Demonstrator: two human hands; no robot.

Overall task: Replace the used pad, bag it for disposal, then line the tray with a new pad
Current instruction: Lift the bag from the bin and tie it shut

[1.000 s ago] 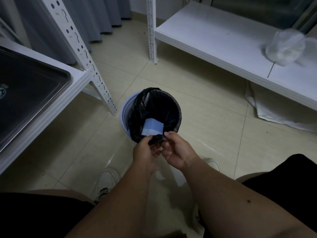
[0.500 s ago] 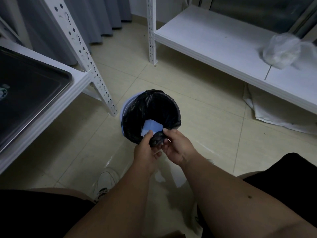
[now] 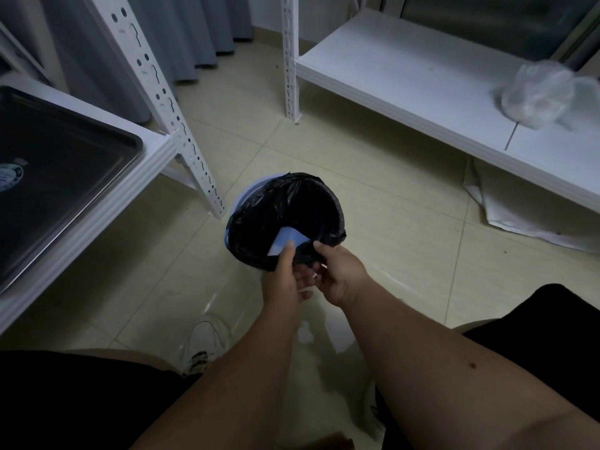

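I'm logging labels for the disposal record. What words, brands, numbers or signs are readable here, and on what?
None can be read.
Round sticker or mark on the metal tray, at its left edge: too blurred to read.
Black bag, blue pad, clear plastic bag on the shelf: no print visible.

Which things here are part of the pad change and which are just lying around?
In the job:
- black bag, gripped at its near edge by left hand and right hand
- blue pad inside the bag
- bin holding the bag
- tray on the left shelf, no pad in it

Lying about:
- clear bag on right shelf
- white sheet on floor
- curtain
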